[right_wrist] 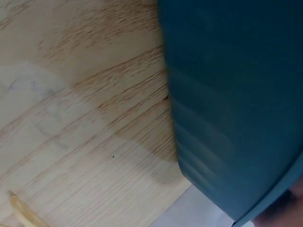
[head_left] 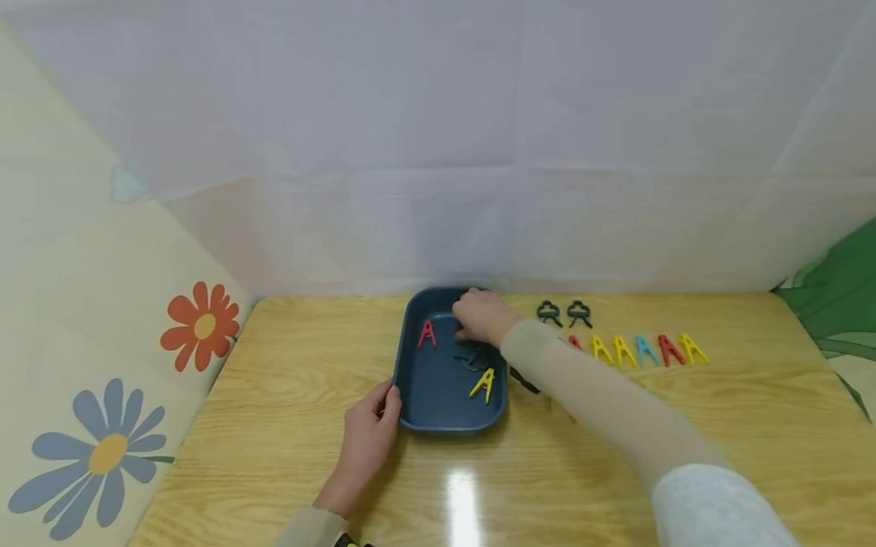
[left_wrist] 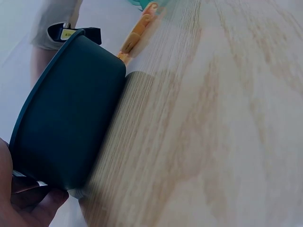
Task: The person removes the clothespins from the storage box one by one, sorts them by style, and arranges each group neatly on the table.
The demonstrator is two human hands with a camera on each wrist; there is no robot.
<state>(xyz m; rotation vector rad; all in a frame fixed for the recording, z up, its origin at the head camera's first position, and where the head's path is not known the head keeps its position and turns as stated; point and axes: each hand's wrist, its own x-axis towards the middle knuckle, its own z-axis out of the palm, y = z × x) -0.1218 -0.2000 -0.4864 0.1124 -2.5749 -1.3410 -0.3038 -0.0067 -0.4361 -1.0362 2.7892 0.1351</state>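
Note:
A dark blue tray (head_left: 446,422) stands on the wooden table. My left hand (head_left: 372,426) grips its left wall near the front corner; in the left wrist view the fingers (left_wrist: 49,205) curl at the tray's end. My right hand (head_left: 485,316) reaches into the back right of the tray with fingers bent down. Its fingertips are hidden, so I cannot tell whether they hold anything. Inside the tray lie a red clothespin (head_left: 427,333), a yellow clothespin (head_left: 483,385) and, just below the right hand, dark clips (head_left: 475,358).
Right of the tray, several clothespins form a row, among them a blue clothespin (head_left: 646,351) and a red clothespin (head_left: 670,350). Two dark clips (head_left: 579,313) lie behind them. My right sleeve (head_left: 585,381) crosses over part of the row. A white cloth (head_left: 387,144) hangs at the table's back edge.

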